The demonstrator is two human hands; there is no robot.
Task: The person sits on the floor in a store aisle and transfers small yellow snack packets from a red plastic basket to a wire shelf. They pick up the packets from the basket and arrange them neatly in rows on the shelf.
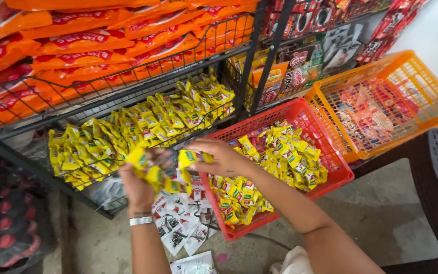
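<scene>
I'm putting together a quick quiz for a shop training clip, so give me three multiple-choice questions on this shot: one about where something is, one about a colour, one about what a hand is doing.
1. Where does the red basket sit?
A. left of the orange basket
B. on the top shelf
C. on the chair

2. What colour are most of the small packets in the red basket?
A. blue
B. yellow
C. white

3. What is the left hand doing?
A. resting flat on the floor
B. hanging with nothing in it
C. holding yellow packets

Answers: 1 A, the two baskets stand side by side below the wire rack. 2 B, yellow wrappers fill it. 3 C, its grip is shut on a bunch of packets, as is the right hand.
</scene>
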